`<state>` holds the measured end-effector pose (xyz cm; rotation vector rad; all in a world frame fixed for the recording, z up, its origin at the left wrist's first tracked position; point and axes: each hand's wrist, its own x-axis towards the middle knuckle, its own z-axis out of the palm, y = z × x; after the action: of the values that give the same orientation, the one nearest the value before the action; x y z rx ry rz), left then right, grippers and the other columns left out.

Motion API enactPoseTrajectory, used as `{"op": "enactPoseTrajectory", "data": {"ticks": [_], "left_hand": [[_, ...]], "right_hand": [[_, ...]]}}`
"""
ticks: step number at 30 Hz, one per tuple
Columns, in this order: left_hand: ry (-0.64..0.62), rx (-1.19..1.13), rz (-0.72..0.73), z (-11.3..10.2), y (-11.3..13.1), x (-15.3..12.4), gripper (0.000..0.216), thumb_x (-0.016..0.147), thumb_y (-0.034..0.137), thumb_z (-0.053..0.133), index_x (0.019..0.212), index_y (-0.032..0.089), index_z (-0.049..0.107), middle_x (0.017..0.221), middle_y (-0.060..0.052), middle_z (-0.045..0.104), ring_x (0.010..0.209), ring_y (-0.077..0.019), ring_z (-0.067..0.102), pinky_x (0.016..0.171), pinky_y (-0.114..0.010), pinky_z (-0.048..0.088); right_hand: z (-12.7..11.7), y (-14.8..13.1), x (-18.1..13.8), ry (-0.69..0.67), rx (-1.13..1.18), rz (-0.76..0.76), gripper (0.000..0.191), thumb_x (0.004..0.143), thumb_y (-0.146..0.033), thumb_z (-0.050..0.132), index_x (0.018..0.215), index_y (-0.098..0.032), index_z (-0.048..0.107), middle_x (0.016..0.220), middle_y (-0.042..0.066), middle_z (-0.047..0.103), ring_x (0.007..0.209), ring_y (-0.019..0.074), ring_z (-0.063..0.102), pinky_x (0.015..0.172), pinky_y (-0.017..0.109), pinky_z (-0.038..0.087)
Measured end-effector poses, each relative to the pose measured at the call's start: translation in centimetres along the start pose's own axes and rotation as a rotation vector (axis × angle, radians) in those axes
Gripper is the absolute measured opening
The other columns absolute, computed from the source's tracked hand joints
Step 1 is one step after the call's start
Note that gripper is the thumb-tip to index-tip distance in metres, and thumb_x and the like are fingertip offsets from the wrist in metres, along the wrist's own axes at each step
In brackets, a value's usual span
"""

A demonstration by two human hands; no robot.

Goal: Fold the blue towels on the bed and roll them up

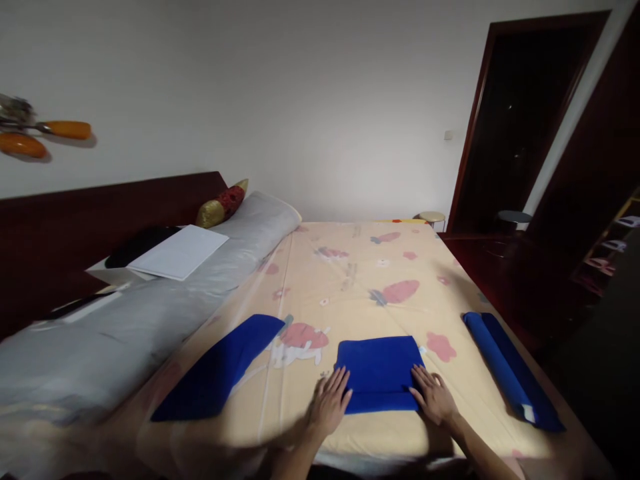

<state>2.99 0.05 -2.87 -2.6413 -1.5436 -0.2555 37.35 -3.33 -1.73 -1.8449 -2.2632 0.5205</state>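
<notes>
A folded blue cloth (379,371) lies flat on the bed's patterned sheet (360,280) right in front of me. My left hand (330,402) rests palm down at its near left corner, fingers spread. My right hand (434,395) presses flat on its near right corner, fingers apart. Neither hand grips anything. Another blue cloth (223,367) lies spread out to the left. A rolled or folded blue cloth (507,367) lies along the bed's right edge.
A long grey bolster (150,313) runs along the dark headboard (100,220) on the left, with white sheets (177,252) and a small red and gold pillow (223,203) on it. A dark doorway (520,127) and stools (433,217) stand at the far right.
</notes>
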Motion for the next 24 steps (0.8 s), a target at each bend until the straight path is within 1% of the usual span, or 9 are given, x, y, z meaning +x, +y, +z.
{"op": "enactPoseTrajectory", "data": {"ticks": [2,4,6,10,13,16,20,22,24], "left_hand": [[0.033,0.037,-0.011,-0.1,-1.1,-0.4,0.050,0.100,0.043,0.030,0.146,0.025,0.034,0.149,-0.005,0.043,0.137,-0.0236,0.038,0.109,-0.047,0.034],[0.041,0.035,0.001,-0.3,-0.6,-0.3,0.048,0.100,0.039,0.029,0.144,0.023,0.039,0.148,-0.007,0.044,0.138,-0.0245,0.038,0.110,-0.048,0.032],[0.021,-0.017,0.047,-0.4,1.4,0.5,0.047,0.099,0.032,0.027,0.145,0.023,0.038,0.149,-0.006,0.042,0.139,-0.0235,0.035,0.112,-0.048,0.031],[-0.090,-0.197,0.198,-0.2,6.8,2.9,0.055,0.096,0.023,0.031,0.150,0.024,0.022,0.156,-0.003,0.029,0.142,-0.0183,0.028,0.115,-0.042,0.029],[-0.169,-0.287,0.206,0.0,8.2,4.0,0.058,0.096,0.026,0.034,0.151,0.027,0.018,0.156,-0.001,0.028,0.143,-0.0171,0.027,0.116,-0.041,0.028],[-0.206,-0.265,0.096,-0.4,6.2,4.0,0.052,0.098,0.037,0.032,0.149,0.032,0.026,0.155,0.000,0.030,0.142,-0.0202,0.028,0.115,-0.048,0.028],[-0.168,-0.105,-0.195,-1.2,2.2,3.1,0.051,0.097,0.037,0.032,0.147,0.027,0.032,0.155,-0.004,0.030,0.142,-0.0246,0.028,0.113,-0.056,0.026],[-0.124,-0.059,-0.219,-1.6,1.0,2.6,0.050,0.097,0.034,0.033,0.146,0.025,0.036,0.154,-0.006,0.033,0.142,-0.0259,0.030,0.113,-0.056,0.025],[-0.075,-0.055,-0.146,-2.1,0.6,2.1,0.048,0.098,0.034,0.031,0.143,0.023,0.041,0.152,-0.007,0.039,0.139,-0.0260,0.034,0.113,-0.053,0.028]], "right_hand": [[0.1,0.4,-0.2,0.049,-0.042,0.048,0.071,0.093,-0.064,0.023,0.145,-0.018,0.037,0.153,0.011,0.031,0.143,0.0277,0.026,0.116,0.052,0.022],[0.2,-0.2,-0.2,0.073,-0.054,0.043,0.070,0.093,-0.064,0.022,0.144,-0.020,0.038,0.154,0.009,0.030,0.144,0.0270,0.024,0.117,0.052,0.021],[0.4,-1.7,0.1,0.033,-0.010,-0.043,0.066,0.094,-0.062,0.019,0.145,-0.023,0.036,0.155,0.007,0.028,0.144,0.0255,0.023,0.117,0.052,0.022],[1.0,-5.1,1.4,-0.118,0.077,-0.286,0.057,0.097,-0.056,0.021,0.146,-0.031,0.032,0.154,0.004,0.032,0.143,0.0198,0.027,0.116,0.047,0.024],[1.4,-5.4,2.3,-0.123,0.070,-0.280,0.053,0.097,-0.053,0.025,0.145,-0.034,0.034,0.152,0.002,0.036,0.142,0.0173,0.031,0.116,0.043,0.026],[1.1,-3.1,2.6,-0.062,0.029,-0.126,0.055,0.096,-0.055,0.023,0.144,-0.031,0.037,0.153,0.005,0.035,0.142,0.0225,0.029,0.114,0.050,0.026],[0.2,0.8,2.1,0.025,-0.033,0.077,0.059,0.096,-0.054,0.023,0.145,-0.024,0.037,0.153,0.012,0.033,0.143,0.0290,0.027,0.112,0.058,0.025],[-0.3,1.7,1.8,0.040,-0.045,0.094,0.058,0.096,-0.054,0.026,0.144,-0.025,0.039,0.153,0.011,0.034,0.143,0.0271,0.027,0.113,0.056,0.024],[-0.8,1.7,1.3,0.052,-0.047,0.041,0.057,0.095,-0.054,0.027,0.142,-0.025,0.043,0.153,0.010,0.034,0.142,0.0254,0.030,0.114,0.053,0.024]]}}
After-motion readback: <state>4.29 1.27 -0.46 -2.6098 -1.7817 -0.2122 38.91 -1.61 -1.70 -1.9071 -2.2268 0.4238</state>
